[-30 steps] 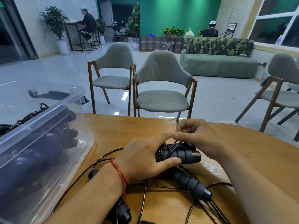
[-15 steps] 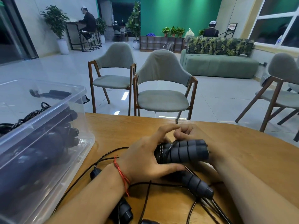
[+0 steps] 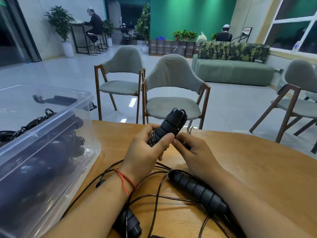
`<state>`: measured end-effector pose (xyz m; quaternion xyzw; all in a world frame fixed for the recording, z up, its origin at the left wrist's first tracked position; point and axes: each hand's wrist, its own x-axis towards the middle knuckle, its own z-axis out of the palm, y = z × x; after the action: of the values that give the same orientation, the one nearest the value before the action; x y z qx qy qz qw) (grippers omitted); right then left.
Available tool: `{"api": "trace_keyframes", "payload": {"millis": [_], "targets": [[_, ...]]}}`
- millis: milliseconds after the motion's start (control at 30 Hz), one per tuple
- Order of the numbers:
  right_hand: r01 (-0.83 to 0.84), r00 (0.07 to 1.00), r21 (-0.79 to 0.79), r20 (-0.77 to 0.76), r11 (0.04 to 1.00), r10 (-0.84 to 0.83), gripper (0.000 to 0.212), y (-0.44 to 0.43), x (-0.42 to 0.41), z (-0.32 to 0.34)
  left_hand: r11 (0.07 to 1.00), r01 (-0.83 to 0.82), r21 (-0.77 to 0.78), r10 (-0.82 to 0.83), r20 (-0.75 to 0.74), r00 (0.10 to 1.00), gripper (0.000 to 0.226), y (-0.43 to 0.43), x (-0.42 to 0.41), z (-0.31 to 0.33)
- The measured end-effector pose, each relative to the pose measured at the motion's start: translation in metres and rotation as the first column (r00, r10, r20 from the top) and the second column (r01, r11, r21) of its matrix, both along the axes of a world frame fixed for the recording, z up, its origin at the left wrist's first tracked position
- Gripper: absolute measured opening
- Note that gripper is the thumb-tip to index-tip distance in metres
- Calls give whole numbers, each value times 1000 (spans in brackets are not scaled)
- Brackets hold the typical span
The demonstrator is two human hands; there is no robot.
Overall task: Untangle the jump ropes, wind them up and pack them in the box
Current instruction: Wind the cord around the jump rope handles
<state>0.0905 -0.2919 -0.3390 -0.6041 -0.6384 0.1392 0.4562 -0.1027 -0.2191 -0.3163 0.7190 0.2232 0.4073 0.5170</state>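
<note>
My left hand (image 3: 145, 150) grips a wound jump rope bundle (image 3: 169, 126), two black ribbed handles with cord wrapped round their lower part, tilted up and away above the table. My right hand (image 3: 192, 152) rests just right of it, fingertips touching the bundle's lower end. A loose black handle (image 3: 197, 191) lies on the table by my right forearm. Another handle (image 3: 131, 222) lies near my left forearm. Thin dark cords (image 3: 157, 196) loop across the wood between them. The clear plastic box (image 3: 56, 134) stands at the left, with several wound black ropes (image 3: 56, 148) inside.
The round wooden table (image 3: 248, 169) ends just beyond my hands. Two grey chairs (image 3: 173, 93) stand behind it, another at the right. A green sofa and seated people are far across the room.
The bundled handles have been lifted off the table and turned from lying sideways to pointing up and away. My left hand now wraps round them; my right hand has slid to the lower end.
</note>
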Motion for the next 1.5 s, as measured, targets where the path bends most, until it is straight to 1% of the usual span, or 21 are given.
{"api": "trace_keyframes", "payload": {"millis": [67, 167, 233, 300, 333, 433, 500, 567, 667, 767, 867, 967, 1033, 1133, 1200, 1267, 1367, 1433, 1500], "targets": [[-3, 999, -29, 32, 1000, 4, 16, 3, -2, -1, 1000, -10, -10, 10, -17, 1000, 44, 1, 0, -1], [-4, 996, -28, 88, 1000, 6, 19, 3, -7, 3, 999, -33, -15, 33, -17, 999, 39, 1, 0, -1], [9, 983, -34, 183, 999, -3, 19, 3, -6, 2, 998, -68, -3, 68, -23, 997, 36, 1, 1, -1], [35, 960, -55, 278, 998, -19, 19, 3, -4, 1, 992, -120, 31, 122, -81, 989, 29, 0, 4, -3], [41, 955, -70, 297, 997, -18, 19, 3, -4, 0, 988, -146, 46, 151, -117, 982, 27, 0, 5, -4], [37, 950, -92, 313, 995, -7, 19, 2, -5, -2, 978, -200, 67, 209, -208, 955, 33, -1, 7, -7], [28, 949, -114, 314, 993, 9, 20, 1, -5, 0, 977, -207, 59, 215, -237, 947, 37, -1, 7, -7], [13, 960, -147, 277, 989, 28, 23, 1, -6, 1, 976, -212, 51, 218, -228, 949, 40, -2, 7, -6], [-17, 977, -157, 208, 987, 50, 28, 1, -11, 3, 970, -242, 34, 244, -175, 954, 43, -5, 7, -2], [-5, 979, -175, 202, 985, 40, 27, 2, -13, 2, 966, -255, -38, 252, -71, 965, 50, -8, 5, 3], [23, 976, -191, 218, 981, 19, 32, 1, -13, 0, 945, -262, -195, 275, 46, 960, 57, -2, 3, 7], [52, 979, -147, 200, 988, -22, 34, -2, -13, 0, 896, -201, -395, 270, 127, 955, 58, 9, 0, 8], [43, 985, -96, 171, 994, -26, 31, -4, -15, 2, 874, -175, -453, 258, 127, 958, 58, 13, -1, 8], [28, 992, -11, 123, 1000, -26, 23, -5, -16, 9, 877, -250, -411, 290, 37, 956, 54, 18, -2, 3], [26, 997, 38, 74, 999, -28, 19, -6, -14, 15, 887, -324, -329, 328, -44, 944, 51, 23, -3, 0], [-9, 997, 60, 73, 998, 4, 16, -8, -14, 17, 903, -360, -235, 343, -112, 933, 47, 24, -3, -3], [-85, 986, 57, 146, 995, 76, 13, -11, -19, 13, 911, -390, -134, 369, -158, 916, 43, 22, -2, -5], [-95, 972, 87, 225, 992, 73, 14, -11, -20, 9, 910, -407, -85, 385, -196, 902, 49, 24, -1, -8], [-83, 955, 139, 294, 987, 39, 16, -10, -18, 8, 920, -390, -34, 373, -231, 899, 61, 24, 0, -11]]}}
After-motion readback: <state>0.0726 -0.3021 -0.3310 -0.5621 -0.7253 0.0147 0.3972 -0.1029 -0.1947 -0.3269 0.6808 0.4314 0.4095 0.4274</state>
